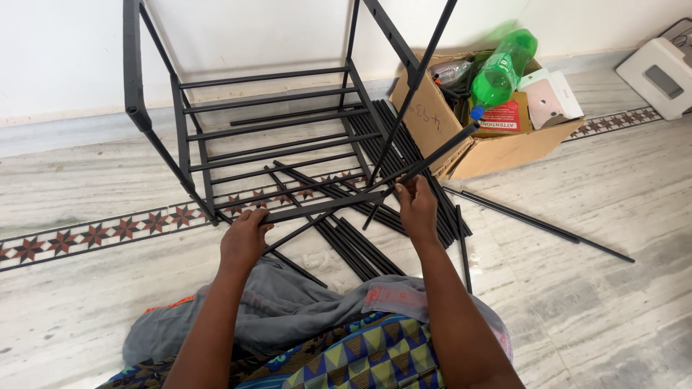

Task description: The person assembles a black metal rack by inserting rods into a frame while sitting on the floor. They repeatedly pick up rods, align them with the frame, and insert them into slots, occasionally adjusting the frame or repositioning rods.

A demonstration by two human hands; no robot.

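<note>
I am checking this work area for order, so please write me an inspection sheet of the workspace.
Surface: marble floor with a star-pattern border strip.
Job's things: black metal rack frame, partly built; loose black rods on the floor beneath it.
Clutter: open cardboard box holding a green bottle; white device by the wall.
Grippers: left hand and right hand each grip a frame bar.
Cables: dark cords seem to lie in the box; unclear.
Surroundings: white wall.

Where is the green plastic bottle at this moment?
The green plastic bottle lies tilted in the open cardboard box, upper right of the head view, right of the black metal rack.
</note>
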